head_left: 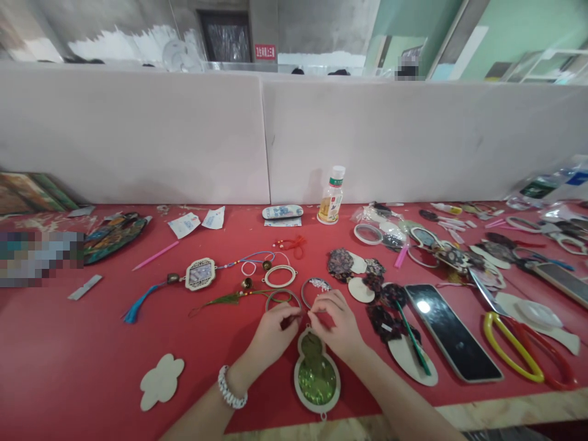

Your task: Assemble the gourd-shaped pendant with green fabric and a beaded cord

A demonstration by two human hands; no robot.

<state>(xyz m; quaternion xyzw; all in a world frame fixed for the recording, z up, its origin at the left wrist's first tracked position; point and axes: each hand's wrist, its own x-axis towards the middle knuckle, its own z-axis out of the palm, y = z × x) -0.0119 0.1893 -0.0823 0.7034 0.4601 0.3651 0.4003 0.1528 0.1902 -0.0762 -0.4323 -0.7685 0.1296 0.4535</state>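
A gourd-shaped pendant (316, 378) with a pale rim and shiny green filling lies on the table just below my hands. My left hand (275, 334), with a white scrunchie (231, 388) at its wrist, is closed in a pinch above the pendant's top loop. My right hand (339, 326) pinches close beside it, fingertips nearly meeting the left ones. Whatever they hold is too small to make out. Behind my hands are a pale ring (280, 277) and small white beads (319, 284). A green tassel cord (233, 297) with a bell lies to the left.
At right lie a phone (454, 334), scissors (512, 349) with yellow and red handles, and a green stick (416, 343). On the left are a blue-tasselled pendant (201, 274), a flower-shaped piece (162, 382) and a pink pencil (156, 255). A bottle (331, 197) stands by the white partition (367, 135).
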